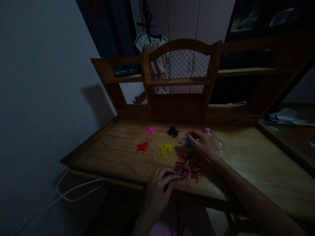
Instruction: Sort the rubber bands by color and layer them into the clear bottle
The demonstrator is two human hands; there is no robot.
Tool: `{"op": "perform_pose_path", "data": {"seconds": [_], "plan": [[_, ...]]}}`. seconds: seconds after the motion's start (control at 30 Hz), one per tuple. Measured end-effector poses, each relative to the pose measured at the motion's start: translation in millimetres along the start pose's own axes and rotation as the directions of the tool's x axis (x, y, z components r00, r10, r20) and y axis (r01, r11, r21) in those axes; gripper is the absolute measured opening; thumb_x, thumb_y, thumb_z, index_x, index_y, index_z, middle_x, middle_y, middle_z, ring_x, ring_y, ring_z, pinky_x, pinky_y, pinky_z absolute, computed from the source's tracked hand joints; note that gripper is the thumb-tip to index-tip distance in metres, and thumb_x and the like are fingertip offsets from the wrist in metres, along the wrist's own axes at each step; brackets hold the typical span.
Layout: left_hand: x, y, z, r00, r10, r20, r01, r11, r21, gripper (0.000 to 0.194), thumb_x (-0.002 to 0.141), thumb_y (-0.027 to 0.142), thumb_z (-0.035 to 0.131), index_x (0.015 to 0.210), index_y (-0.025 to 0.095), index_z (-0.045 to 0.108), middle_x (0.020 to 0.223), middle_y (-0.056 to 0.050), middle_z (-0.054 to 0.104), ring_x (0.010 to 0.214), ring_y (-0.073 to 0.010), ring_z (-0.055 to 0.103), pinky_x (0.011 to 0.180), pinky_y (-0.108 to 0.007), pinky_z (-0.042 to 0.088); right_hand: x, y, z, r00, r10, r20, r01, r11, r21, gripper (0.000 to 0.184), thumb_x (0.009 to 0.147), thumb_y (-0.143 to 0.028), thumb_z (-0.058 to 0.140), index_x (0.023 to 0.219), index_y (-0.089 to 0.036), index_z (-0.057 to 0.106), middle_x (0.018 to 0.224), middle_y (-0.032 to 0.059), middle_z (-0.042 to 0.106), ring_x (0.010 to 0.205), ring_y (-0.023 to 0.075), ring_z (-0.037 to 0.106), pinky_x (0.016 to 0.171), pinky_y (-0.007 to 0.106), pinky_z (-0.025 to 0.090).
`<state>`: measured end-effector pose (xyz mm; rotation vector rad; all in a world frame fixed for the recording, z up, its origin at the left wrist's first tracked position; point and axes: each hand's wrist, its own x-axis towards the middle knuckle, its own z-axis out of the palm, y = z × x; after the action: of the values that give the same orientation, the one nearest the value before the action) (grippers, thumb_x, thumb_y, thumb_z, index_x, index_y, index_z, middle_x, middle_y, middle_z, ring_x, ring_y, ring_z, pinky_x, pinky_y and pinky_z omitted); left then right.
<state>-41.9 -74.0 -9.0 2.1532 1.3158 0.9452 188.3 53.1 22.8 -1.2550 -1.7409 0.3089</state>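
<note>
A mixed-colour pile of small rubber bands [188, 166] lies near the desk's front edge. At its left side, my left hand [159, 185] touches the bands with bent fingers drawn together; whatever is between the fingertips is too small to make out. Over the blue rubber bands [188, 142] hovers my right hand [202, 143], its thumb and forefinger pinched and partly covering that heap. Whether a band is in the pinch is not visible. Separate heaps of yellow [165, 150], red [142, 146], pink [150, 130] and black rubber bands [173, 131] lie to the left and behind.
A clear bottle with a pink top [217, 142] lies just behind my right hand. The wooden desk [105, 149] has a raised shelf unit [177, 106] at its back. A white cable [73, 195] hangs off the left front corner, near the wall [44, 98].
</note>
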Motion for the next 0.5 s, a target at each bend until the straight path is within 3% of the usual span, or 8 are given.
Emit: {"op": "perform_pose_path", "data": {"seconds": [0.27, 0.4, 0.5], "plan": [[-0.8, 3.3, -1.1, 1.000, 0.007, 0.018, -0.006, 1.000, -0.013, 0.035, 0.088, 0.008, 0.050, 0.102, 0.032, 0.071, 0.108, -0.001, 0.065, 0.105, -0.0197, 0.056, 0.091, -0.036, 0.045, 0.0, -0.7, -1.9, 1.000, 0.013, 0.004, -0.013, 1.000, -0.021, 0.030, 0.093, -0.041, 0.051, 0.092, -0.018, 0.070, 0.080, 0.0041, 0.071, 0.070, 0.0164, 0.064, 0.061, 0.025, 0.043], [2.3, 6.8, 1.6, 0.994, -0.100, -0.054, 0.092, 0.987, -0.132, 0.030, 0.090, 0.007, 0.042, 0.091, 0.023, 0.067, 0.097, -0.003, 0.065, 0.097, -0.0181, 0.060, 0.086, -0.032, 0.048, 0.9, 1.1, -2.9, 1.000, -0.001, -0.018, 0.000, 1.000, -0.024, 0.030, 0.093, -0.041, 0.051, 0.091, -0.018, 0.070, 0.079, 0.0041, 0.070, 0.068, 0.0157, 0.062, 0.061, 0.025, 0.043], [8.6, 8.3, 5.1, 0.977, -0.179, -0.115, 0.159, 0.974, -0.160, 0.020, 0.091, 0.015, 0.047, 0.097, 0.021, 0.065, 0.097, -0.004, 0.065, 0.092, -0.0186, 0.062, 0.082, -0.030, 0.050, 1.8, -0.3, -5.1, 0.999, -0.012, -0.031, 0.012, 1.000, -0.008, 0.031, 0.093, -0.040, 0.050, 0.089, -0.017, 0.070, 0.078, 0.0043, 0.070, 0.068, 0.0153, 0.061, 0.062, 0.025, 0.043]]}}
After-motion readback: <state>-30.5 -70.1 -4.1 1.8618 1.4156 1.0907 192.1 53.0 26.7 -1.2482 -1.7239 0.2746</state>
